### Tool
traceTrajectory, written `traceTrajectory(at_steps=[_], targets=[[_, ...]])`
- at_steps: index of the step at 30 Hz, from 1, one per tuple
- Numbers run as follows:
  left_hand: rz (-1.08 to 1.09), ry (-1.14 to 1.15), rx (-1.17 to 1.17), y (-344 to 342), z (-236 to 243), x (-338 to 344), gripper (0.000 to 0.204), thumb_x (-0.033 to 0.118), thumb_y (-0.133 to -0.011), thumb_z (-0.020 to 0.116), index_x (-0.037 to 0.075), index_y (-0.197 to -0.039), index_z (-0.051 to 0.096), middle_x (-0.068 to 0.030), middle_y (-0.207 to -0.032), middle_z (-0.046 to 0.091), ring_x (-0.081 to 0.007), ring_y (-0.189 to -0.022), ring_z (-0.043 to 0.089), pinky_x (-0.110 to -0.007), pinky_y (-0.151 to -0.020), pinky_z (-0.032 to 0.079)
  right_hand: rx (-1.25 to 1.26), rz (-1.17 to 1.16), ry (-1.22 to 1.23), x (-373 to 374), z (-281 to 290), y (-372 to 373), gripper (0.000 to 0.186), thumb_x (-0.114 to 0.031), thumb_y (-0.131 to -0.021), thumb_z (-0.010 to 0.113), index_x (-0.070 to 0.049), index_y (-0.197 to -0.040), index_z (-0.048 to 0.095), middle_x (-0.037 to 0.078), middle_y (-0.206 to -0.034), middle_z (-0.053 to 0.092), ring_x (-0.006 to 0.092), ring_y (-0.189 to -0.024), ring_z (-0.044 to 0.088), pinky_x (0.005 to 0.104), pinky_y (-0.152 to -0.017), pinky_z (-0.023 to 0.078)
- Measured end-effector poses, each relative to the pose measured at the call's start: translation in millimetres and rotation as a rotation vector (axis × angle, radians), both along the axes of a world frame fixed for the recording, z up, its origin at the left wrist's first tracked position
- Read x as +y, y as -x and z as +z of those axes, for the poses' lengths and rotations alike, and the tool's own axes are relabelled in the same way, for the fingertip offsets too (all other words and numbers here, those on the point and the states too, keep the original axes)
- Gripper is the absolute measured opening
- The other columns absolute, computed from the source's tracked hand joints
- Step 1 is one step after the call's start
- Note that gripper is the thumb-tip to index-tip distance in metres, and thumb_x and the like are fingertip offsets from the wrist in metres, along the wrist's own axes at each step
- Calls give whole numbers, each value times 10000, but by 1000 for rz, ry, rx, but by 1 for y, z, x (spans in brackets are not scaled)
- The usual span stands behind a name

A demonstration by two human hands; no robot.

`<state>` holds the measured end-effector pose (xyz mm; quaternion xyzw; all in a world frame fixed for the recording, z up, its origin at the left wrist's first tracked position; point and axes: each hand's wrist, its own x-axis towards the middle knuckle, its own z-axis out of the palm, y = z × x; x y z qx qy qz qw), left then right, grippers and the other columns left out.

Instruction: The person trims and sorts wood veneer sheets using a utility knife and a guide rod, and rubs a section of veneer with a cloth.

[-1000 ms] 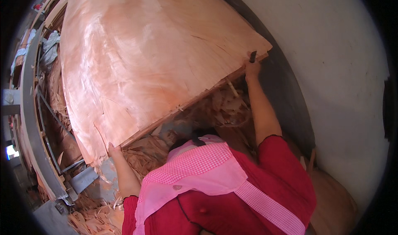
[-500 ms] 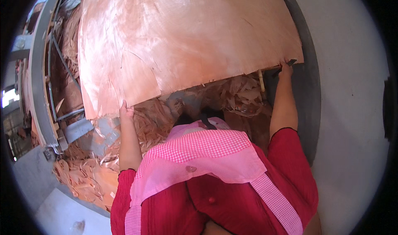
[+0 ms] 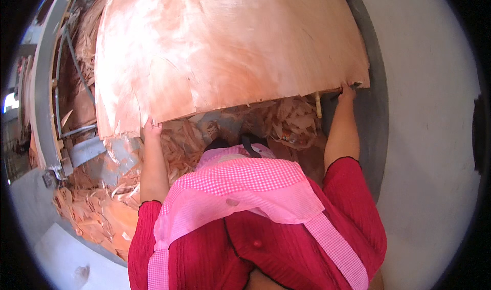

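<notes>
Spreading into the far scene beyond reddish scraps (image 3: pixel 294 124), the broad pinkish-tan wood sheet (image 3: pixel 230 44) looks glossy, brightest at left, its near left edge ragged; your left grip (image 3: pixel 152 129) and right grip (image 3: pixel 348 92) clasp its near edge.

A crinkled red top (image 3: pixel 200 257) with dark-edged short sleeves (image 3: pixel 350 182) is showing beneath a pink, partly gingham apron (image 3: pixel 245 183), which is bearing a round button (image 3: pixel 232 201) and carrying two pink-and-white checked straps (image 3: pixel 335 245).

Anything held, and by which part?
Wood sheet, by its near edge: left hand toward the left corner, right hand near the right corner, where a small dark object also shows, its hold unclear.
</notes>
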<state>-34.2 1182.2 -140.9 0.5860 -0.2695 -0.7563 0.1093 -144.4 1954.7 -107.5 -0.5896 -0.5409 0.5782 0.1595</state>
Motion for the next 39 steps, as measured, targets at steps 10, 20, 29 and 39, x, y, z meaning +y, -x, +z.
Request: traceTrajectory(at_steps=[10, 20, 29, 39], targets=[[16, 86, 47, 0, 31, 45, 365, 140, -795, 627, 119, -1130, 486, -82, -1075, 556, -296, -970, 532, -489, -835, 430, -42, 236, -38, 14, 5, -15, 403, -123, -795, 628, -85, -1183, 529, 95, -1023, 591, 233, -897, 539, 355, -714, 448], [-315, 683, -508, -11, 104, 65, 634, 273, -713, 709, 24, -1213, 410, -153, -1216, 456, -293, -1130, 419, -463, -920, 340, -253, 419, -470, 72, -22, -46, 465, -355, -845, 554, -22, -1169, 537, 135, -1021, 581, 277, -818, 549, 340, -679, 454], [-703, 1567, -1039, -29, 88, -35, 586, 319, -734, 629, 102, -1245, 440, -103, -1158, 535, -290, -1102, 465, -447, -879, 385, -483, 1011, -923, -122, 105, -85, 655, -489, -774, 598, -26, -1220, 470, 161, -1179, 539, 335, -1043, 533, 421, -837, 421], [-252, 1001, -510, -126, 84, -53, 336, 207, -778, 553, 88, -1092, 575, -154, -937, 608, -315, -884, 558, -373, -762, 443, -422, 1173, -825, -120, 83, -93, 657, -490, -722, 645, -41, -1171, 476, 147, -1090, 586, 321, -975, 570, 412, -801, 436]])
